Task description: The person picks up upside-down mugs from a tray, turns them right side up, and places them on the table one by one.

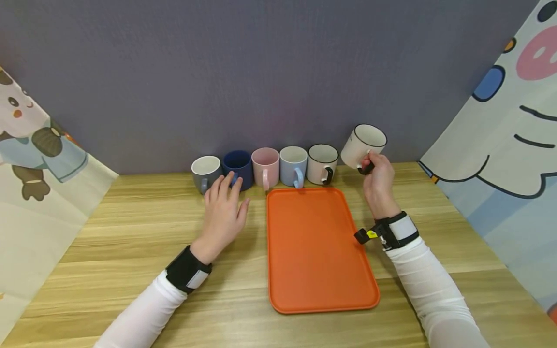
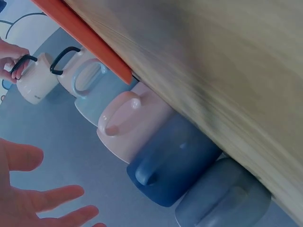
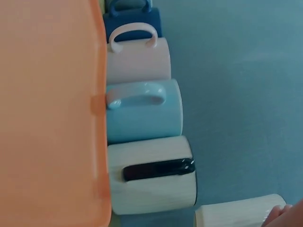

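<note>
Currently the cream mug with the dark rim (image 1: 363,145) is off the counter (image 1: 143,227), tilted, at the right end of the mug row in the upper middle of the frame; the right hand (image 1: 377,176) is curled on its black handle. Just left of it stands a second cream mug (image 1: 322,163), then light blue (image 1: 293,165), pink (image 1: 265,167), navy (image 1: 238,166) and grey (image 1: 206,172), all against the purple wall. Orange tray (image 1: 317,251) lies below them, bare, its far edge close to the handles. Left hand (image 1: 223,212) is flat and spread, fingertips at the navy mug, gripping nothing. Judgement: level the lifted mug before lowering, keep it clear of the neighbouring cream mug's rim, and steady the row with the left.
</note>
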A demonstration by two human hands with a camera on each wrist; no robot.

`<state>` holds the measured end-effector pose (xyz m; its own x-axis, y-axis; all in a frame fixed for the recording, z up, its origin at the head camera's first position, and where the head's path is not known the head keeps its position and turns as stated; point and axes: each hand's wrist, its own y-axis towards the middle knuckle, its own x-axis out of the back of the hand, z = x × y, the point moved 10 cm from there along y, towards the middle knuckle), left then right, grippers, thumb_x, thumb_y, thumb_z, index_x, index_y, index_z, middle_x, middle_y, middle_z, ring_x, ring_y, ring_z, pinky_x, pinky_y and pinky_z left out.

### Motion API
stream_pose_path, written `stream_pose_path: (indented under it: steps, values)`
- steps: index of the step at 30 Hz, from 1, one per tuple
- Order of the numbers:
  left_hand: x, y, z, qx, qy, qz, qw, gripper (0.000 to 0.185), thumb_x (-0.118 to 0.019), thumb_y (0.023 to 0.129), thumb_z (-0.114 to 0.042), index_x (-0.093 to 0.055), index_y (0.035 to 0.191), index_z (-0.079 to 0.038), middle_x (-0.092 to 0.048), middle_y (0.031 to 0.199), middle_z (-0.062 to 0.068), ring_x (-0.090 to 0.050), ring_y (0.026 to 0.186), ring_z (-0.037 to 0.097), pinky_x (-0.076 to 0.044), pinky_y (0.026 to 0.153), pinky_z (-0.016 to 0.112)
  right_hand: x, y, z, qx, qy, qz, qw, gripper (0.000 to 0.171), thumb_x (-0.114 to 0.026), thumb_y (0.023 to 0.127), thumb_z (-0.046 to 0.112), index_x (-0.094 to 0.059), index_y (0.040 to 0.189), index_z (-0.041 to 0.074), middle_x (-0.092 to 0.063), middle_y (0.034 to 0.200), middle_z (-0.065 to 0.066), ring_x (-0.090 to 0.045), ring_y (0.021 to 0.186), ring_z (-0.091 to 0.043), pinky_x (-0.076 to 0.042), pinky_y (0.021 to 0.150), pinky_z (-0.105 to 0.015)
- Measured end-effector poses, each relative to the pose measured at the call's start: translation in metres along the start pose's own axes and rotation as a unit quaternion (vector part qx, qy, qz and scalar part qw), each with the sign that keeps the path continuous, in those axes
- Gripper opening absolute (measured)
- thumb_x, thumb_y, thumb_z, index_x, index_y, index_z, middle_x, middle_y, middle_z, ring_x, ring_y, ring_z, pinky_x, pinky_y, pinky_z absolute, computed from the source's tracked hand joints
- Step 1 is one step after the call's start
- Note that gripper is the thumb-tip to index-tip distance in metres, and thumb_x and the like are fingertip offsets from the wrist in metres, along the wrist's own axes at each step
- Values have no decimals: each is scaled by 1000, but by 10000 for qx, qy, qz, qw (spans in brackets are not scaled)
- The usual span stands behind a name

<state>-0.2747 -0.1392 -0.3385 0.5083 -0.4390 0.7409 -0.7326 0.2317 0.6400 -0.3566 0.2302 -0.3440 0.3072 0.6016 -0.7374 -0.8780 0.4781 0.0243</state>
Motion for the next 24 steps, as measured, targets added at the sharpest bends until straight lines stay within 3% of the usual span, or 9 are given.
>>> stream_pose_path:
  steps: [15, 24]
  values:
    - [15, -11, 21, 116, 60, -181, 9998, 49, -60, 90, -22, -50, 130, 3, -39, 142, 24, -32, 130, 43, -26, 100, 60, 18, 19, -9, 172, -763, -96, 9969, 28, -52, 93, -4, -51, 65, 1, -51, 58, -6, -48, 54, -15, -40, 58, -22]
    - [24, -15, 30, 156, 129, -306, 9993, 48, -60, 88, -21, -51, 129, 3, -41, 140, 24, -33, 128, 44, -27, 98, 61, 24, 27, -29, -670, -804, 221, 9943, 28, -50, 95, -1, -52, 67, 2, -54, 60, -5, -50, 55, -14, -41, 59, -21]
